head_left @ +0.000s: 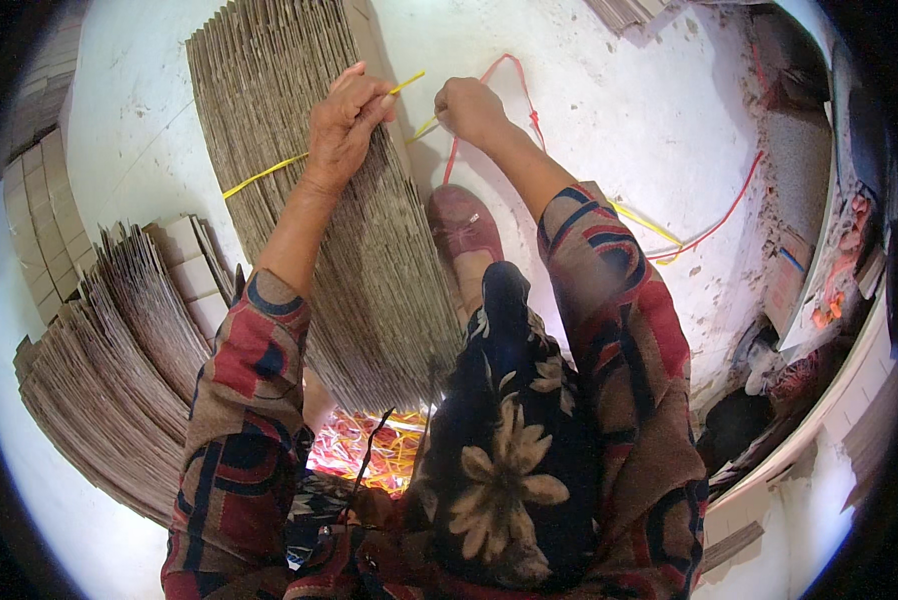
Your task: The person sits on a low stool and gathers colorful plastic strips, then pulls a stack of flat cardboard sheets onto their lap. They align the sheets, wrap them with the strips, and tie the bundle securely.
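A long stack of flat cardboard sheets [369,270], edges facing up, lies along my left side. A thin yellow strap [267,176] crosses its top. My left hand [345,125] is above the stack, its fingers closed on the strap, with a free end sticking out to the right. Just right of the stack, my right hand [469,110] is closed in a fist, and another length of the yellow strap runs into it from the stack's side. A red string [514,62] loops behind the right hand; whether the fist also grips it I cannot tell.
Another fanned stack of cardboard [109,370] stands at the left. My shoe [464,222] rests beside the main stack. Yellow and red strings [684,245] lie on the pale floor at right. Colourful strips [369,450] lie near my lap. Assorted items line the right wall.
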A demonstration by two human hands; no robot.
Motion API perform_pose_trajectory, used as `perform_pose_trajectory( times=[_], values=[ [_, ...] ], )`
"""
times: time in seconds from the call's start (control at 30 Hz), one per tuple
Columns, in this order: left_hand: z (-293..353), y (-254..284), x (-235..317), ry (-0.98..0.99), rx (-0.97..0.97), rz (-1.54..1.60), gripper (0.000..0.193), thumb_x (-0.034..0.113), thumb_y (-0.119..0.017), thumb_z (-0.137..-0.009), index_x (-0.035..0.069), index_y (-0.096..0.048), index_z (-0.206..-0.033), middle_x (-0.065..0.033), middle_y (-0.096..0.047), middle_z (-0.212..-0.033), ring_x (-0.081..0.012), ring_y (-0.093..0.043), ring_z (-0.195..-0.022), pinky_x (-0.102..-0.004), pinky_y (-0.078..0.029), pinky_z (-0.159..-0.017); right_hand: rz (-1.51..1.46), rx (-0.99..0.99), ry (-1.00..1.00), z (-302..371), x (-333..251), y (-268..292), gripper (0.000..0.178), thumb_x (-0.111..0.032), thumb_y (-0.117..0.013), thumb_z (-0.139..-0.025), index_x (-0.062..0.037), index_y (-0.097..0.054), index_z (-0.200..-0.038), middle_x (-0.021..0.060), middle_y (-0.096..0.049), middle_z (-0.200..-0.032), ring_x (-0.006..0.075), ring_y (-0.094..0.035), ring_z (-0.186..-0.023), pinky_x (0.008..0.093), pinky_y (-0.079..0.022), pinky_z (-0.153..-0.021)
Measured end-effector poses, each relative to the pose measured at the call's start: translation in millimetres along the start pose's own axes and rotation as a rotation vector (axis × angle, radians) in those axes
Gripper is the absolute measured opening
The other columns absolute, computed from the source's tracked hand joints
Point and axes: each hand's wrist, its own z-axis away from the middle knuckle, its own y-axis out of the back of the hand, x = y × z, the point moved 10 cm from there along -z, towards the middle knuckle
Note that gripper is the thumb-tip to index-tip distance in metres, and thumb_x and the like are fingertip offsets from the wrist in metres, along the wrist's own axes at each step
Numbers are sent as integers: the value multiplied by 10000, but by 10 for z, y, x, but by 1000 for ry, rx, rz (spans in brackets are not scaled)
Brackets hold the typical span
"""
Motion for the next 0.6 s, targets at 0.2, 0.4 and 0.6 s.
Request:
perform_pose_trajectory(
  times=[0.2,0.4,0.6],
  values=[
    [21,53,51,-49,55,-32,59,55,-593,-836,40,-608,-891,-19,-525,-626,-165,-564,-621,-428,-351,-1039,137,186,-15,-61,-100,252,120,-70,-538,-752,-35,-644,-706,191,-635,-740,340,-653,-733,428,-526,-614],
    [31,51,54,-71,88,48,67,60,-606,-826,52,-620,-891,-31,-575,-672,-172,-561,-625,-427,-359,-1027,158,46,-171,-1,-39,351,124,-114,-574,-724,-42,-674,-741,187,-651,-772,343,-652,-706,440,-523,-622],
    [-11,-1,56,-111,-89,41,98,95,-664,-770,75,-659,-866,-10,-640,-790,-166,-597,-815,-443,-268,-1087,-46,-265,215,333,-504,1143,225,-175,-636,-695,19,-583,-594,152,-537,-563,297,-516,-525,381,-424,-526]
  ],
)
